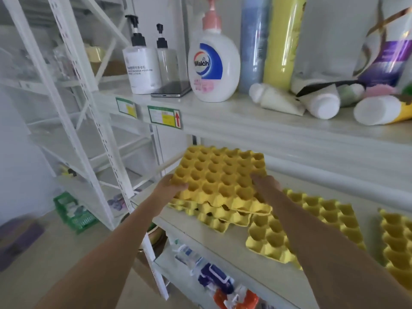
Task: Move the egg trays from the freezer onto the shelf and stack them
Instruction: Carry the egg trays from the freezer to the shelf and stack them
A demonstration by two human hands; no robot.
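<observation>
Yellow pulp top tray (219, 175) looked light, stiff, crushable — left hand (171, 188) and right hand (266, 186) gripped opposite edges, best there.

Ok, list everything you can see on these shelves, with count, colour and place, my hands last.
Egg tray stack: several, yellow, middle shelf, left.
Loose egg trays: two, yellow, one right of the stack, one at frame edge.
Pump bottles: two, one white, one clear, top shelf.
Walch hand wash: one, white, pink pump.
Phone: one, silver, lying flat.
Tall spray cans: two, blue, yellow.
Green basket: one, floor.
Left hand: grip on stack's left edge.
Right hand: on top tray's right side.
</observation>
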